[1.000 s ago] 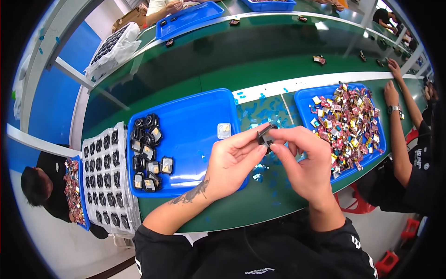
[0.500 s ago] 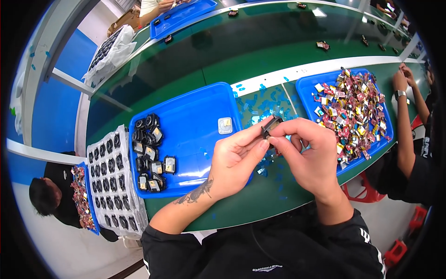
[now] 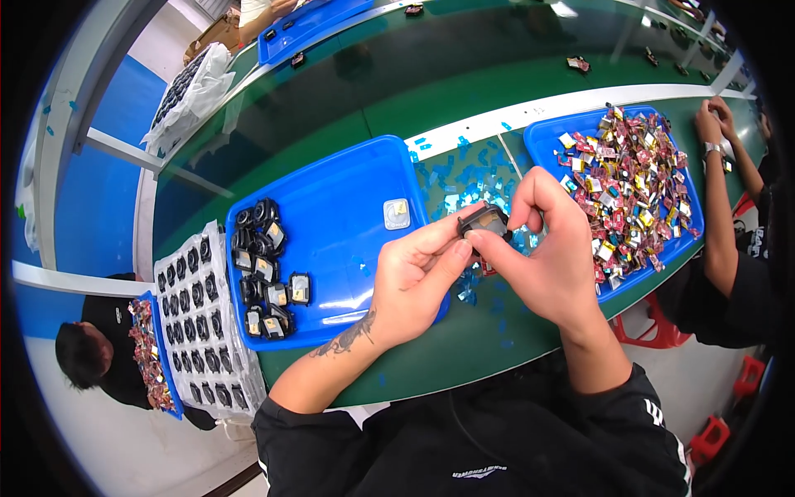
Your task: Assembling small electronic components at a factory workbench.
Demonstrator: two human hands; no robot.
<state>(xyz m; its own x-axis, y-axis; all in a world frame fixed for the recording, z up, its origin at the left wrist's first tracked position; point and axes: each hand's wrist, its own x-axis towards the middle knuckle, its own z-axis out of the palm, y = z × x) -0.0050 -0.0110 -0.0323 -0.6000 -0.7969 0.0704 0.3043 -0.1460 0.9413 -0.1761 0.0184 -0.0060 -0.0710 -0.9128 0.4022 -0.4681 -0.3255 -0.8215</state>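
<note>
Between both hands, above the green bench, is a small black plastic housing [image 3: 484, 222] with a greyish flat face turned up. My left hand [image 3: 418, 277] is closed, pinching its left side between thumb and fingers. My right hand [image 3: 551, 265] has its thumb on the near edge and a bent index finger at the right side. The fingers cover parts of the housing. To the left, a blue tray [image 3: 339, 224] holds several similar black housings [image 3: 263, 269] in a group, plus one clear square piece [image 3: 397, 214] near its right wall.
Small blue film tabs [image 3: 476, 178] litter the bench between the trays. A second blue tray [image 3: 537, 132] at right is heaped with small red, white and yellow parts [image 3: 633, 190]. A pale holder [image 3: 199, 319] carries rows of black parts. Co-workers sit at both sides; a white rail [image 3: 480, 137] borders the belt.
The housing has been tipped, so its flat face shows more. My right index finger has lifted and moved to the housing's right side; my left hand keeps its hold.
</note>
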